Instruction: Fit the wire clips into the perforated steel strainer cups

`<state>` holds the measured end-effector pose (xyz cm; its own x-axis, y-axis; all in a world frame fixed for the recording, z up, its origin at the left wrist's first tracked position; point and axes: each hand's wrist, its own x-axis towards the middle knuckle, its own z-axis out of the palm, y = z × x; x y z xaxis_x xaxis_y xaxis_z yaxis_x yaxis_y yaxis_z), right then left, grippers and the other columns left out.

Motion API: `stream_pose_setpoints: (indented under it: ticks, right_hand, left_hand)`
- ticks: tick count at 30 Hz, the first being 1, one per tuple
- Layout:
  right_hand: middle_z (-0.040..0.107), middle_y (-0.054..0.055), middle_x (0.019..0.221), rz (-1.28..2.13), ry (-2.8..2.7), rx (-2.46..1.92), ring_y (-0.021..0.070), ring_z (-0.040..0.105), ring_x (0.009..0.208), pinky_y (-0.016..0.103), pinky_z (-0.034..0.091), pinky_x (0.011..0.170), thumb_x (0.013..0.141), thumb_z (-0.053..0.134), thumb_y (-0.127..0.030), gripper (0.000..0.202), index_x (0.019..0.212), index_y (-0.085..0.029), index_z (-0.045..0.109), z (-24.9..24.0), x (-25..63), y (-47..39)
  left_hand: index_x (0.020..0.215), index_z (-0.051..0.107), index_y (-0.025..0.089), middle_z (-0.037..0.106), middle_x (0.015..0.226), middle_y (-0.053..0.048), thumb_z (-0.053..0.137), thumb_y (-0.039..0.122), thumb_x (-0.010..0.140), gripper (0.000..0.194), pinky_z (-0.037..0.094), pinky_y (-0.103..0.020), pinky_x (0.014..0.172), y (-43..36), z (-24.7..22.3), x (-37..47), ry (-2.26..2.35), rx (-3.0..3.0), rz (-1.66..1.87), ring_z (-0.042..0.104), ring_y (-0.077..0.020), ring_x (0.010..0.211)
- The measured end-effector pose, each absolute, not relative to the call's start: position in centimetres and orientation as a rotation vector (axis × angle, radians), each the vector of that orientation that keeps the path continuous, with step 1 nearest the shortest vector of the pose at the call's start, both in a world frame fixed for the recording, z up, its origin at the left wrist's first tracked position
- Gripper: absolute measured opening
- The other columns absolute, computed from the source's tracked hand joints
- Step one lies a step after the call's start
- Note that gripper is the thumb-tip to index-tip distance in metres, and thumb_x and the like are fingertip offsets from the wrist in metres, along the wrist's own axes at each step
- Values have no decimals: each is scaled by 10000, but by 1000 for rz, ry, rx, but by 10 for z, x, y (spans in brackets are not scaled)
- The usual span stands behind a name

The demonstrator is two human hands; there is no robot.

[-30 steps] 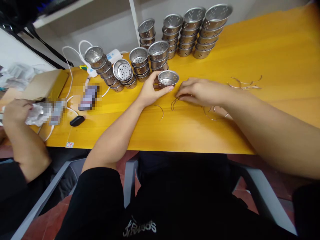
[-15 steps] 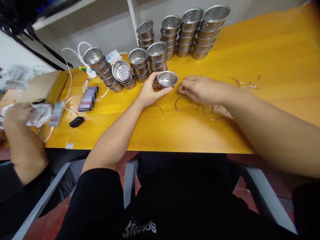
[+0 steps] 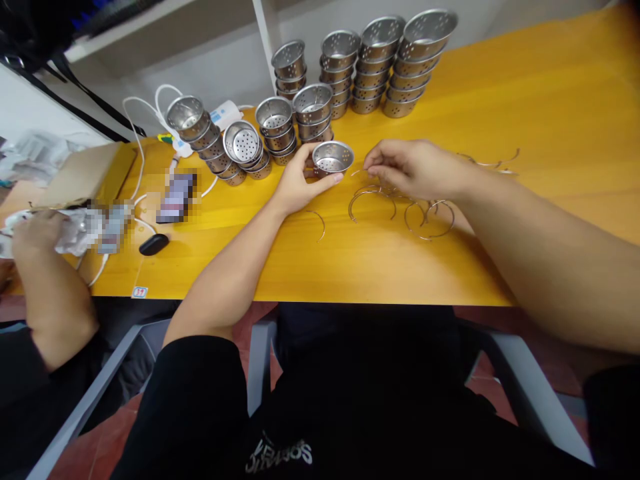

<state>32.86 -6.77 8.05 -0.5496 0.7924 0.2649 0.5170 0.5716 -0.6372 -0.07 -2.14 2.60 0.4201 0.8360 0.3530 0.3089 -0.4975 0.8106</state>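
My left hand grips a perforated metal cup by its side, thumb in front and fingers behind, with its mouth facing up. To the right of the cup, my right hand is closed in a pinch on a thin curved wire, whose end sticks out toward the cup without touching it. Several bent wire pieces lie on the table below my right hand. One more curved wire rests under my left hand, and further wires lie behind my right forearm.
Stacks of perforated cups stand along the back of the yellow table. To the left are a phone, a black oval object, white cables and a cardboard box. A co-worker's hand touches clear plastic at far left.
My right hand has risen slightly from the wires, and a thin wire now shows at its fingertips. My left hand and the cup stay nearly in place.
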Motion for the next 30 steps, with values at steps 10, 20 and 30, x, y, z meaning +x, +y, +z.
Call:
stream_pose_setpoints:
  ticks: [10, 20, 30]
  right_hand:
    - [916, 164, 1248, 699, -2077, -1057, 401, 809, 1063, 715, 700, 1073, 1147, 755, -816, 518, 1308, -335, 864, 75, 331, -62]
    - [915, 155, 1255, 699, -1994, -1125, 426, 796, 1118, 748, 689, 1133, 1100, 769, -920, 622, 1315, -348, 885, 73, 329, -61]
    - [905, 132, 1228, 752, -1995, -1189, 448, 777, 1175, 743, 645, 1165, 1070, 743, -997, 696, 1376, -387, 883, 72, 330, -61]
  left_hand:
    - [1654, 606, 299, 733, 1733, -199, 1010, 948, 835, 1121, 694, -666, 1370, -6, 12, -6, 963, 2047, 1017, 798, -405, 1606]
    - [1690, 563, 294, 720, 1751, -202, 980, 897, 877, 1094, 699, -645, 1363, -6, 11, -7, 893, 2050, 1006, 793, -390, 1619]
    - [1603, 707, 328, 756, 1661, -136, 1091, 985, 710, 1174, 531, -665, 1518, -9, 25, -7, 996, 2175, 1068, 714, -426, 1672]
